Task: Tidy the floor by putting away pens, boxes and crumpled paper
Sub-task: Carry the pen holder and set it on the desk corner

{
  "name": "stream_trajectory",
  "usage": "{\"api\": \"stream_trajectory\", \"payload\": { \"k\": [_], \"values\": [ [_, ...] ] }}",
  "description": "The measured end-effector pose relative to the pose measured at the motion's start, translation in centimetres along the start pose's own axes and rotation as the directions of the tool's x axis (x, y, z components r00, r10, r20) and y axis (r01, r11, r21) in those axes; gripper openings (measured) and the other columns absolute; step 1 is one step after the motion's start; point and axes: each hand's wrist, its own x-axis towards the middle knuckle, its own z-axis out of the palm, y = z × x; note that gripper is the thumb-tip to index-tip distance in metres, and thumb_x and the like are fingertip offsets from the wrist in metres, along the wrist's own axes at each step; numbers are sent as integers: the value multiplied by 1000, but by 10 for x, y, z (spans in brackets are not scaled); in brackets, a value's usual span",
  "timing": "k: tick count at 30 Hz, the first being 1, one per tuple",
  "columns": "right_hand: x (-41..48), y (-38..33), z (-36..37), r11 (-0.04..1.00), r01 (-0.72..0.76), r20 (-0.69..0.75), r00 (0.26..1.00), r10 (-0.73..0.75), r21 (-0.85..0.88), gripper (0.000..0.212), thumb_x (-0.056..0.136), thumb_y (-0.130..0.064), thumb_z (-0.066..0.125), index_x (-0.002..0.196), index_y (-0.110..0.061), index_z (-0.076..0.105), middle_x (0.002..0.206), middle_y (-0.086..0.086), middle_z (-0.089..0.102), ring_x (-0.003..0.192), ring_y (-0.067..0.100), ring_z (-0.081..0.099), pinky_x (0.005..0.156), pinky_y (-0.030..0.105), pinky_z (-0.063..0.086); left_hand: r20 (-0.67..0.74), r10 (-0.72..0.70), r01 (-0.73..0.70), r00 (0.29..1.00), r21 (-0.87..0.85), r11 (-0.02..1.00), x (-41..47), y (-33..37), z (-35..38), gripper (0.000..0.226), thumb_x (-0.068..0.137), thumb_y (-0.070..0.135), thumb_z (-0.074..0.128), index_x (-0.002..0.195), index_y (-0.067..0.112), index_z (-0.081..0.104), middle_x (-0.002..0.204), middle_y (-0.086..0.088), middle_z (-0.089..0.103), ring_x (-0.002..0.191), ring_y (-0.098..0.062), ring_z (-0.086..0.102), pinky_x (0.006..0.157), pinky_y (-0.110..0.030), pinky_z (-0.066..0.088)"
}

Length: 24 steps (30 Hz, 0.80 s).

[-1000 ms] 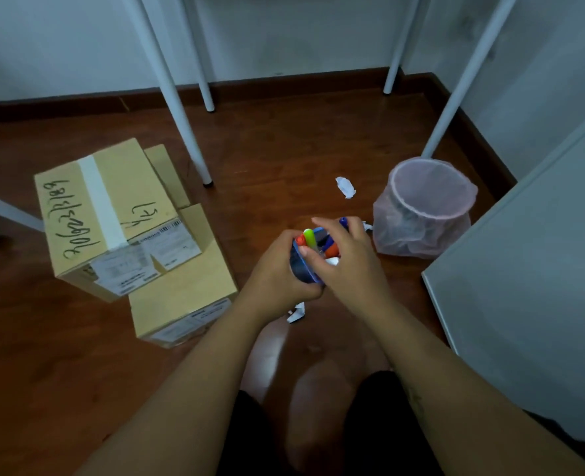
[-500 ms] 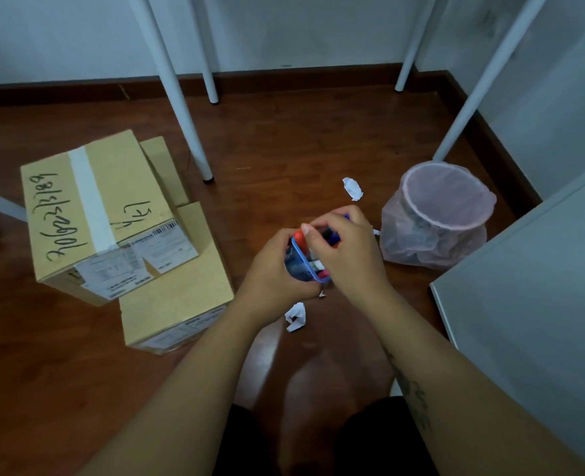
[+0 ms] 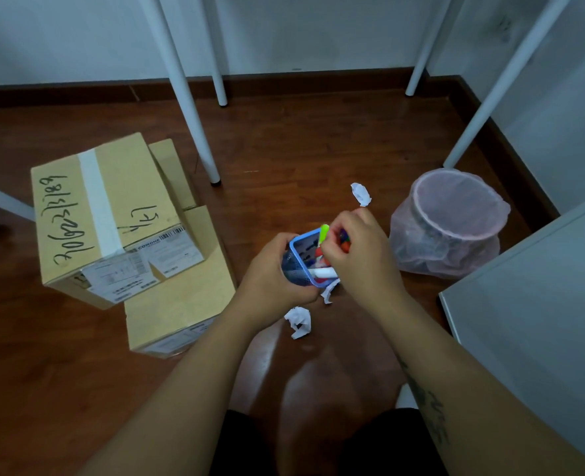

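Note:
My left hand (image 3: 273,280) grips a blue mesh pen holder (image 3: 301,259) above the wooden floor. Several coloured pens (image 3: 323,233) stick out of it, a green one uppermost. My right hand (image 3: 359,255) curls its fingers round those pens at the holder's mouth. Crumpled white paper lies on the floor: one piece (image 3: 298,321) just below my hands, a second piece (image 3: 330,291) partly hidden under the holder, another (image 3: 360,194) beyond my right hand. Two taped cardboard boxes (image 3: 112,218) are stacked at the left, with a third behind them.
A bin lined with a pink bag (image 3: 450,223) stands to the right of my hands. White table legs (image 3: 184,108) rise from the floor behind the boxes and near the bin. A white cabinet side (image 3: 538,304) fills the right edge. My knees are below.
The pens stood up in the holder, sank out of sight half a second ago, and the green one now shows again. My right hand has stayed on them throughout.

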Motion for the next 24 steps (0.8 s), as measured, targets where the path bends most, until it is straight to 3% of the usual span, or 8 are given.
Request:
{"api": "stream_trajectory", "payload": {
  "k": [4, 6, 9, 11, 13, 18, 21, 24],
  "values": [
    [0, 5, -4, 999, -6, -29, 1000, 5, -50, 3, 89, -15, 58, 90, -15, 61, 98, -6, 48, 90, 16, 53, 70, 40, 53, -10, 16, -16, 1000, 21, 1000, 2, 0, 0, 63, 64, 13, 91, 116, 25, 58, 108, 7, 67, 94, -5, 67, 77, -19, 55],
    [-4, 4, -3, 999, 32, -14, 999, -33, -36, 20, 91, -16, 56, 109, -18, 64, 121, -4, 48, 112, 18, 51, 78, 29, 51, -4, 16, -16, 1000, 4, 1000, 2, 1, 3, 62, 64, 13, 90, 116, 24, 58, 108, 6, 67, 94, -7, 67, 76, -18, 54],
    [-8, 1, -4, 994, 65, 59, 996, -60, -87, 45, 92, -30, 58, 137, -26, 52, 158, -4, 20, 143, 15, 22, 90, 16, 30, 17, 42, -43, 999, 16, 999, 3, 3, 4, 62, 66, 12, 88, 118, 23, 57, 109, 4, 65, 95, -7, 66, 75, -15, 52],
    [-7, 2, -7, 998, 41, 154, 987, -32, -56, 59, 90, -40, 60, 145, -30, 41, 160, -8, 13, 145, 12, 16, 95, 21, 31, 35, 54, -56, 998, 45, 997, 4, 3, 2, 62, 66, 14, 88, 118, 24, 56, 110, 5, 64, 95, -8, 65, 74, -16, 53],
    [-5, 8, -10, 998, 39, 262, 965, -26, -46, 68, 86, -46, 64, 147, -32, 37, 154, -12, 25, 142, 10, 21, 97, 24, 33, 44, 42, -44, 998, 41, 998, 4, 0, 1, 61, 65, 12, 87, 116, 25, 56, 110, 3, 65, 94, -10, 66, 72, -19, 53],
    [-3, 20, -10, 994, 101, 277, 955, -106, 30, 38, 82, -30, 74, 118, -23, 63, 117, -10, 49, 112, 16, 50, 90, 35, 50, 71, 50, -56, 996, 94, 994, 6, -4, -2, 61, 66, 13, 89, 116, 26, 56, 110, 4, 63, 94, -10, 64, 73, -19, 54],
    [0, 19, -15, 991, 133, 304, 945, -117, -31, 68, 77, -32, 77, 138, -36, 48, 145, -6, 36, 134, 19, 33, 98, 23, 35, 81, 59, -67, 995, 105, 992, 7, -1, -5, 61, 65, 13, 89, 115, 25, 56, 108, 5, 63, 92, -9, 64, 73, -23, 56],
    [0, 19, -21, 980, 145, 443, 894, -70, -138, 96, 74, -38, 76, 150, -48, 19, 161, -11, 9, 147, 19, 5, 112, 35, 23, 103, 79, -95, 992, 163, 982, 7, 1, -6, 61, 64, 13, 88, 115, 22, 56, 106, 6, 63, 91, -9, 63, 75, -31, 55]
  ]
}}
